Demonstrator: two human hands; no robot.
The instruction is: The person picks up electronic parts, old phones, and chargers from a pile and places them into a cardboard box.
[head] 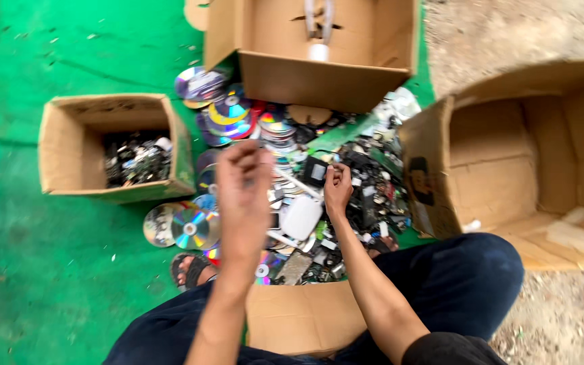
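While the left hand [245,179] hangs blurred at mid-frame, fingers curled inward, I cannot tell whether it grips anything. Right hand [337,189], just right of centre, pinches a small dark piece [328,170] at its fingertips; too tiny to read its long axis or heading. Below both lies the heap of electronic scrap [366,196], shiny discs [194,226] spilling to its left. Small cardboard box [76,145] of dark bits sits at left, big open box [508,176] at right.
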